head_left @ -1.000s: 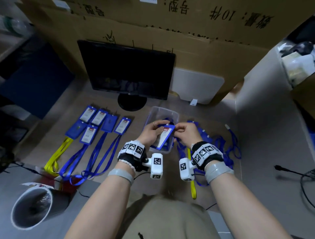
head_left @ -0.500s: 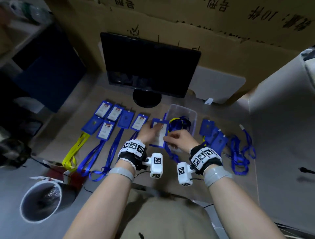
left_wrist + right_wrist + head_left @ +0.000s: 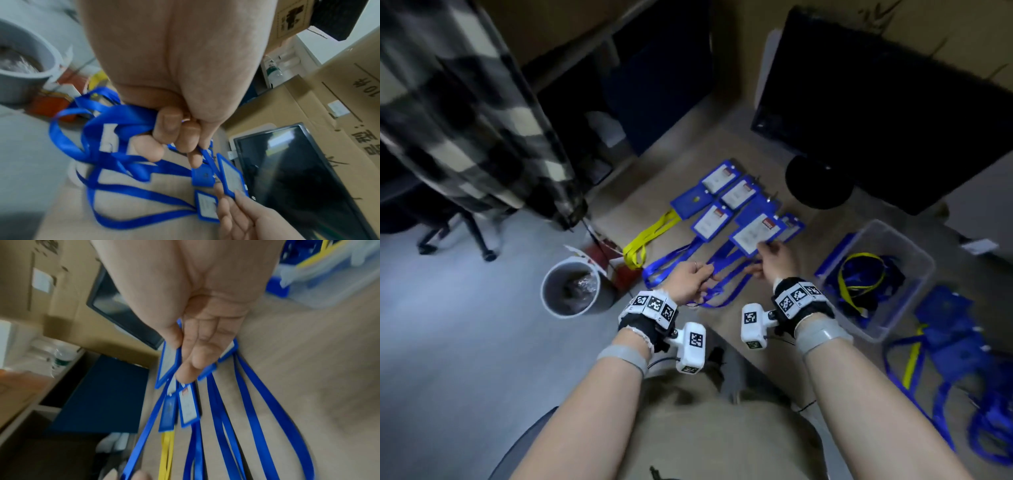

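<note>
A blue badge holder (image 3: 755, 233) with a white card hangs just over the row of badge holders (image 3: 717, 205) lying on the brown table (image 3: 804, 260). My right hand (image 3: 767, 247) pinches its near edge between thumb and fingers; the right wrist view shows the right hand (image 3: 185, 356) on the holder (image 3: 167, 365). My left hand (image 3: 707, 274) is to the left of it, fingers curled round the holder's blue lanyard (image 3: 722, 274). In the left wrist view the left hand (image 3: 174, 139) bunches the lanyard (image 3: 115, 116).
A clear plastic box (image 3: 914, 260) with blue and yellow lanyards stands to the right. More blue holders and lanyards (image 3: 948, 329) lie beyond it. A black monitor (image 3: 887, 113) stands behind the row. A grey bin (image 3: 570, 289) sits on the floor at the table's left edge.
The badge holder has moved left from the box to the row. My left hand left the holder and took the lanyard; my right hand now pinches the holder. The head view swung left.
</note>
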`<state>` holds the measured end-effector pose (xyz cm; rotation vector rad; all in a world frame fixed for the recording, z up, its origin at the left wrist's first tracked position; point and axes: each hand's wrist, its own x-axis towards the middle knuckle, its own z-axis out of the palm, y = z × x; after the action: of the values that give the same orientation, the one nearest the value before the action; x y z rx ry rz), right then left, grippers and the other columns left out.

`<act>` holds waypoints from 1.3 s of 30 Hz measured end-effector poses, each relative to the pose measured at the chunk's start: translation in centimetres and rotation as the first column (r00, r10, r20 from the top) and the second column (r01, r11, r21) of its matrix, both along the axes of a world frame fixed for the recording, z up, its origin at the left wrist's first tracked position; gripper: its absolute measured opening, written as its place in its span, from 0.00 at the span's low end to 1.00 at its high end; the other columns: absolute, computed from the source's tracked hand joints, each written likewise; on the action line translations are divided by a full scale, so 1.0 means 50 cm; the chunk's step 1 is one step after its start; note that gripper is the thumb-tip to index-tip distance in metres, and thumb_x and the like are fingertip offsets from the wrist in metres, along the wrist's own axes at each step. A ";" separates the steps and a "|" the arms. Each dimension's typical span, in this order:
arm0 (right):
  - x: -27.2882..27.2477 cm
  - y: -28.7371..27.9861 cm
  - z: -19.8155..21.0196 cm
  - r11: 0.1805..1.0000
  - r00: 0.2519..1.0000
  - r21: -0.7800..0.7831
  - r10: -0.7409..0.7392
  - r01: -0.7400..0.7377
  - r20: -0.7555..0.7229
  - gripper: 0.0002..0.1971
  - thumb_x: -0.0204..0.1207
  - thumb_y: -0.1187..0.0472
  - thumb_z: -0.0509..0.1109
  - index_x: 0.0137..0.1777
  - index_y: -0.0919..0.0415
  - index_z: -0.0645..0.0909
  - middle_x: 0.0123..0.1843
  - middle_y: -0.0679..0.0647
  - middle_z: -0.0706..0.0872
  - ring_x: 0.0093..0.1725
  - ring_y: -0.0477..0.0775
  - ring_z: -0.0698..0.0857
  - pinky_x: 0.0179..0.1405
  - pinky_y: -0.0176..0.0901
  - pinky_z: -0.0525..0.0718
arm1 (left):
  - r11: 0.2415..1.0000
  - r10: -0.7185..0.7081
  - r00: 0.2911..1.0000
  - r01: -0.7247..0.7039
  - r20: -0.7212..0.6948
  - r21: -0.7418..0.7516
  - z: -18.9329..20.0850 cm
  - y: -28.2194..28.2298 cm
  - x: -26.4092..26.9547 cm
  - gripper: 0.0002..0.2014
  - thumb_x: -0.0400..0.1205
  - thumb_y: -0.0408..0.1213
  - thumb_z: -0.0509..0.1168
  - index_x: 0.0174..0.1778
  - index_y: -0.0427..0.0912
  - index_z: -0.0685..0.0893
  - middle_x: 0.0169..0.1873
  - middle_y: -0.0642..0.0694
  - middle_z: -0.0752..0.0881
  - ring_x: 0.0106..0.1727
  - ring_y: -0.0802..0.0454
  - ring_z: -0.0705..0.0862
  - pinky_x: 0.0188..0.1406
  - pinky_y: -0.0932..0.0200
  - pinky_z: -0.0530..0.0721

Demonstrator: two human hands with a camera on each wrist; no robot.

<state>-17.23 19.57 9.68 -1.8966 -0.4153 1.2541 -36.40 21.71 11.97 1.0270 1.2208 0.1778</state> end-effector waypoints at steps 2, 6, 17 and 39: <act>-0.026 0.022 -0.049 0.997 1.000 -0.073 0.012 -0.011 0.012 0.11 0.85 0.59 0.58 0.57 0.67 0.76 0.34 0.62 0.87 0.16 0.51 0.84 0.13 0.37 0.78 | 0.999 0.014 0.996 -0.011 -0.093 0.035 -0.023 0.005 -0.045 0.14 0.87 0.34 0.59 0.36 0.37 0.80 0.15 0.53 0.72 0.16 0.60 0.67 0.19 0.65 0.68; -0.066 0.049 -0.143 0.976 0.997 -0.209 0.043 -0.057 -0.070 0.14 0.86 0.58 0.56 0.62 0.69 0.74 0.39 0.67 0.88 0.15 0.53 0.82 0.13 0.36 0.75 | 0.998 0.057 0.975 -0.049 -0.217 0.044 -0.054 0.001 -0.102 0.11 0.85 0.32 0.60 0.36 0.41 0.77 0.22 0.48 0.75 0.20 0.59 0.72 0.25 0.62 0.77; -0.018 0.007 -0.106 0.960 0.994 -0.257 0.112 -0.108 0.002 0.10 0.77 0.60 0.63 0.50 0.61 0.84 0.33 0.59 0.88 0.24 0.58 0.86 0.21 0.40 0.77 | 0.994 -0.023 0.923 0.062 -0.384 0.091 -0.063 0.025 -0.035 0.19 0.83 0.43 0.66 0.69 0.42 0.79 0.59 0.46 0.85 0.59 0.49 0.84 0.62 0.55 0.81; 0.538 -0.555 -0.015 0.841 0.925 -0.435 -0.182 0.321 0.333 0.08 0.77 0.54 0.68 0.52 0.53 0.87 0.66 0.58 0.85 0.66 0.62 0.82 0.60 0.46 0.78 | 0.779 -0.610 0.782 0.621 -0.125 0.089 0.017 -0.245 0.658 0.11 0.81 0.36 0.60 0.33 0.48 0.79 0.35 0.42 0.85 0.36 0.47 0.84 0.41 0.51 0.86</act>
<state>9.67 -8.17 8.95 -2.4769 0.0279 0.9671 -3.50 9.48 12.84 1.5120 0.8962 -0.3167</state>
